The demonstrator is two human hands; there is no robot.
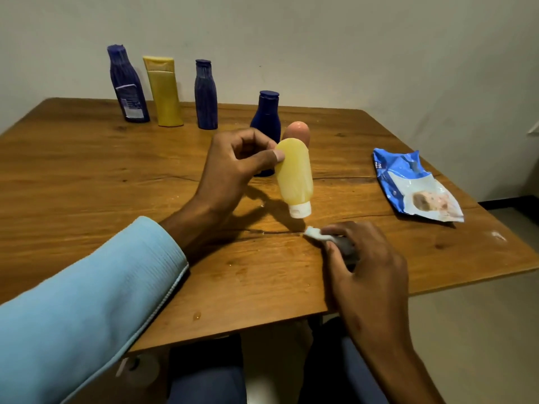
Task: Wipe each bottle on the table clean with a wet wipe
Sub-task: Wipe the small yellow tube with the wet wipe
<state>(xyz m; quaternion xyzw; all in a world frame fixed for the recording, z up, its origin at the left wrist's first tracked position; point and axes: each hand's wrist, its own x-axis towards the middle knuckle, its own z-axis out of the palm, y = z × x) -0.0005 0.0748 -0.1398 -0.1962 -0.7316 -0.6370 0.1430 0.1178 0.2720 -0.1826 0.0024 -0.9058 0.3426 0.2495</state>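
Now the left hand (239, 161) pinches a small yellow bottle (294, 173) near its rounded base, thumb on the front, holding it above the table (87, 176) with the white cap (300, 210) pointing down. The right hand (370, 258) rests on the wood just below and to the right of the cap, its fingers curled over a crumpled wet wipe (316, 233); a white corner of the wipe pokes out toward the cap without touching it. The two hands are apart.

Behind the held bottle stands a short dark blue bottle (266, 118), with an orange rounded top (297, 130) showing beside it. Along the far edge, near the wall, three more stand in a row: a tall blue bottle (128, 86), a yellow tube (164, 91) and another blue bottle (206, 96). A blue wipe pack (408, 182) lies flat to the right, well apart from the hands. A light blue sleeve (87, 301) covers the left forearm.
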